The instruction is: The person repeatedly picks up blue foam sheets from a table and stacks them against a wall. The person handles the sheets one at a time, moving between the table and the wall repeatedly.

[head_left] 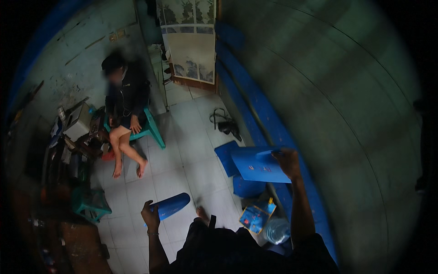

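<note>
My left hand (150, 215) is closed on one end of a blue sheet (172, 205), which is bent lengthwise and points to the right above the tiled floor. Higher up and to the right, my right hand (287, 163) grips the right edge of a second, wider blue sheet (256, 165) with small printed marks. Part of that sheet curls over near my fingers. Beneath and behind it lie more blue pieces, one at its left (225, 155) and another lower down (248, 186). The sheets' material is hard to tell in the dim light.
A seated person (130, 98) is on a green plastic chair (153, 130). A green stool (91, 204) and cluttered shelves stand left. By my legs are a clear water jug (276, 231) and a blue-yellow package (257, 218). Black strapped items (226, 124) lie near the door (189, 45).
</note>
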### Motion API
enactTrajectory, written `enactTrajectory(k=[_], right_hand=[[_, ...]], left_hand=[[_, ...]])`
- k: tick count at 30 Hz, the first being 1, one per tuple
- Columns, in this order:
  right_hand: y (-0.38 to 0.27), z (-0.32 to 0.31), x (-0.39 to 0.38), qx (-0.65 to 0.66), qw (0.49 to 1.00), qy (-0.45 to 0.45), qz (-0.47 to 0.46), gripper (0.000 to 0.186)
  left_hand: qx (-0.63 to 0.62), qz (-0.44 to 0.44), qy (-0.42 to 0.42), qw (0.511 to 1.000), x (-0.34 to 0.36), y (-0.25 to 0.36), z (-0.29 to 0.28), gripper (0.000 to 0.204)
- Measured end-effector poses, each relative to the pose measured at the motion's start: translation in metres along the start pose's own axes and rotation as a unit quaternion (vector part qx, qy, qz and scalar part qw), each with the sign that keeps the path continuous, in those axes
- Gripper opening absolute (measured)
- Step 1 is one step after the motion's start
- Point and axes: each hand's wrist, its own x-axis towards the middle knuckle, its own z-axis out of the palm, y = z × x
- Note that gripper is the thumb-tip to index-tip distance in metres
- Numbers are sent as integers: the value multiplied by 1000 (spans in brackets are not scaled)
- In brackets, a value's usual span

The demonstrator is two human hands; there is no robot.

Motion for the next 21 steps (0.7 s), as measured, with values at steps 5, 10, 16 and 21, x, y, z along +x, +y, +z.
enactTrajectory(k=[5, 10, 16, 21], right_hand=[[0, 42, 137, -33, 998, 48, 17, 16], [-6, 74, 302, -46, 996, 75, 12, 18], [-11, 77, 501, 30, 983, 171, -66, 21], [-3, 60, 650, -68, 947, 309, -56, 24]], left_hand=[[11, 25, 40, 999, 109, -17, 60, 29], [-28, 50, 24, 998, 245, 19, 107, 27], [-59, 72, -43, 995, 388, 77, 165, 28], [-132, 117, -30, 984, 466, 109, 228, 24]])
